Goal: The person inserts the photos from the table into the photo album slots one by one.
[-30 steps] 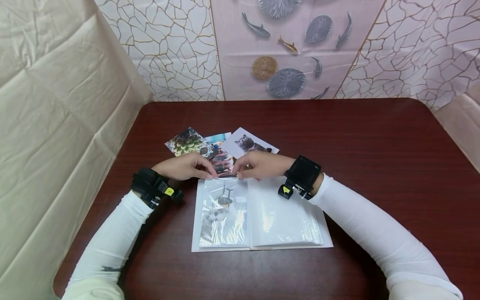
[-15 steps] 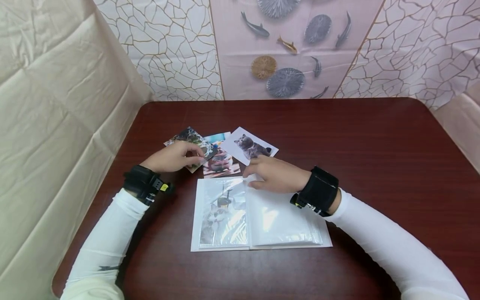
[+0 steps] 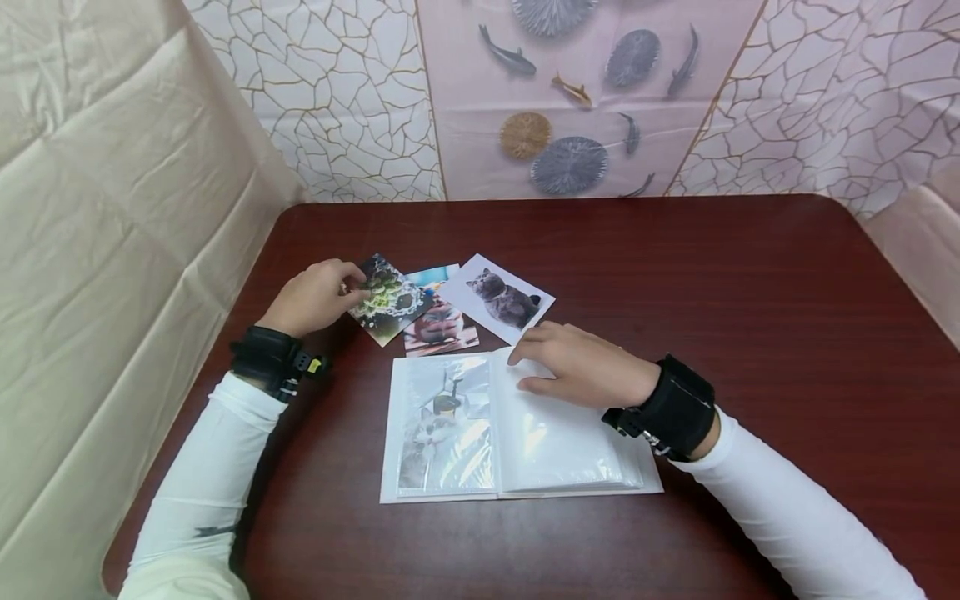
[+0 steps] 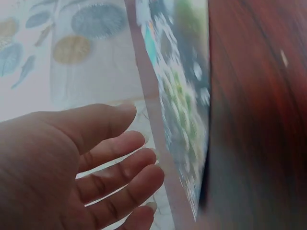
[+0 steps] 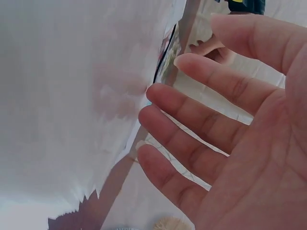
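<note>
My left hand [image 3: 315,296] is at the left corner of a photo of a green succulent [image 3: 393,302]. In the left wrist view its fingers [image 4: 127,189] are loosely bent and apart, beside the succulent photo's edge, with nothing pinched. My right hand [image 3: 581,362] is over the top of the right page of a white photo album [image 3: 570,450], its fingers spread in the right wrist view beside the shiny page [image 5: 72,105]. The album lies open. A plastic sleeve on its left page holds a pale picture [image 3: 442,433].
Behind the album, a grey cat photo [image 3: 504,298] overlaps a colourful photo [image 3: 442,327], which lies partly beneath the succulent photo. All are on a dark red-brown table [image 3: 675,275]. A cream cloth [image 3: 135,250] hangs along the left, and a patterned cloth [image 3: 360,108] hangs behind.
From the album's top edge, my left hand has moved left and away to the succulent photo, which now sits slightly differently. My right hand has drawn back to the right over the right page.
</note>
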Available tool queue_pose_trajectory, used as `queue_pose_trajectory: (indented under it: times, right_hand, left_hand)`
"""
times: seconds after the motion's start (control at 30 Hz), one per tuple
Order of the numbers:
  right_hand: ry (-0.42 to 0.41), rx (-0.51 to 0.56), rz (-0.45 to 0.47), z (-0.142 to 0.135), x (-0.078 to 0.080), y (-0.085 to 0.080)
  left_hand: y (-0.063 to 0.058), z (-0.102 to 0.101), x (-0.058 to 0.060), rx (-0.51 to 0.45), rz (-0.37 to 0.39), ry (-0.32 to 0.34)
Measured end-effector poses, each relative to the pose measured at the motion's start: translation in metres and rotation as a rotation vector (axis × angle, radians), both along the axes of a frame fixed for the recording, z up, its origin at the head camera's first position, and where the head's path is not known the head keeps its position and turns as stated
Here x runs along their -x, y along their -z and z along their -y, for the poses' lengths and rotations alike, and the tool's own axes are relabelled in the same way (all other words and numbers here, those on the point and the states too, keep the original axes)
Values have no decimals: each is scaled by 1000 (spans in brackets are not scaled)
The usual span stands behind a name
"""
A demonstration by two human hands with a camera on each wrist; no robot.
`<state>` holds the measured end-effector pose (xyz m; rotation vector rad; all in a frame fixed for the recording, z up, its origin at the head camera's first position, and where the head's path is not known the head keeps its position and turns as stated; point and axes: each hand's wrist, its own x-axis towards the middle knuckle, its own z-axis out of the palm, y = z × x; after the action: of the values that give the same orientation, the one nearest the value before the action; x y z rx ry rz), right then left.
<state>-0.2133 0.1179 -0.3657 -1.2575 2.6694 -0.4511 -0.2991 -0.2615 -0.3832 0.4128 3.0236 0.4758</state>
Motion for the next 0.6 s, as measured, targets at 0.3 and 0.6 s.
queue_pose_trajectory:
  times: [0.3,0.6]
  right_hand:
    - [20,-15,64,-9,-8,-4]
    - [1,-20,54,-17,-15,-2]
  left_hand:
    - [2,21,2,91,10,-38]
    - [8,26,1,113,64,-68]
